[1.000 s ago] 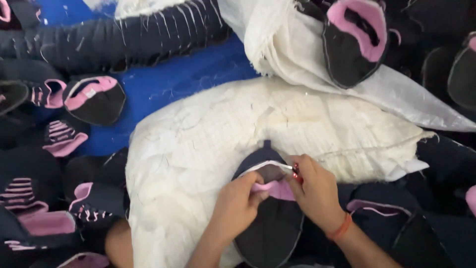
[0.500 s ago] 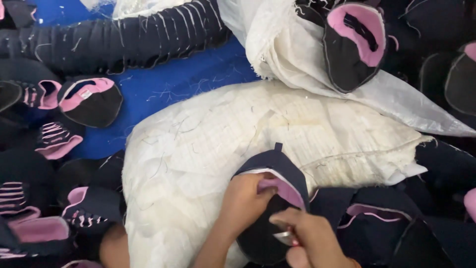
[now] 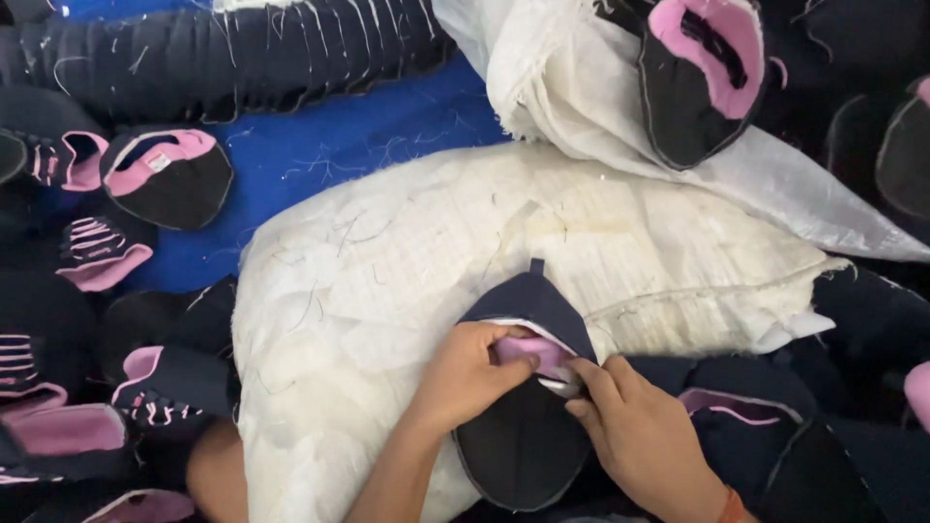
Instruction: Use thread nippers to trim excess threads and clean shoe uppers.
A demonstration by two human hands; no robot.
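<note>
Hands worked one dark shoe upper (image 3: pixel 528 426) on the white sack (image 3: pixel 387 291) — left hand (image 3: pixel 472 376) pinching its pink lining (image 3: pixel 528 351), right hand (image 3: pixel 644 436) gripping the collar edge. Judged mid-trimming; next move needs steady hold.

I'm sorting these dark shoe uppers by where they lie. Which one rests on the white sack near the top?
The upper at top right, lying alone on the white sack with its pink lining facing up. The others lie on blue cloth or in side piles.

Both hands (image 3: pixel 562 397) on navy-pink shoe upper (image 3: pixel 528 387)
</note>
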